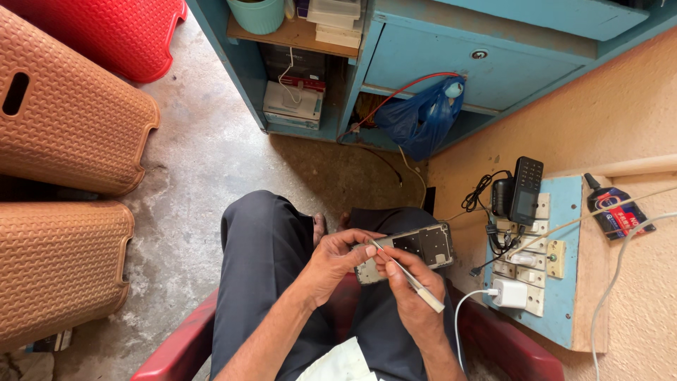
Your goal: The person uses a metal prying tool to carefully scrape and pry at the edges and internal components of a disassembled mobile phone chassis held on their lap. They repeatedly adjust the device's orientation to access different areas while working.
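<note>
We note the right hand (412, 293) closed in a pen-like grip on a thin white-handled tool (412, 279), its tip laid on the lower left corner of a phone frame (416, 250). The left hand (337, 259) is curled around that frame's left end, thumb on top, steadying it over the lap (268, 247).

In our judgement the work is in mid-course. The frame is already stripped: no cover or screen is on the upturned side, and a dark inner plate with small cut-outs sits within a pale metal rim. The tool is engaged at one corner only; the rest of the frame shows no tool contact. Whether parts are loosened we cannot tell.

Just right of the right hand, a white charger (509, 293) sits plugged into a blue switchboard (564, 282). Above it a black keypad phone (525, 189) rests on the board, with a glue tube (617, 210) further right. Beyond both hands, a blue bag (423, 116) hangs from a blue cabinet (486, 63).
</note>
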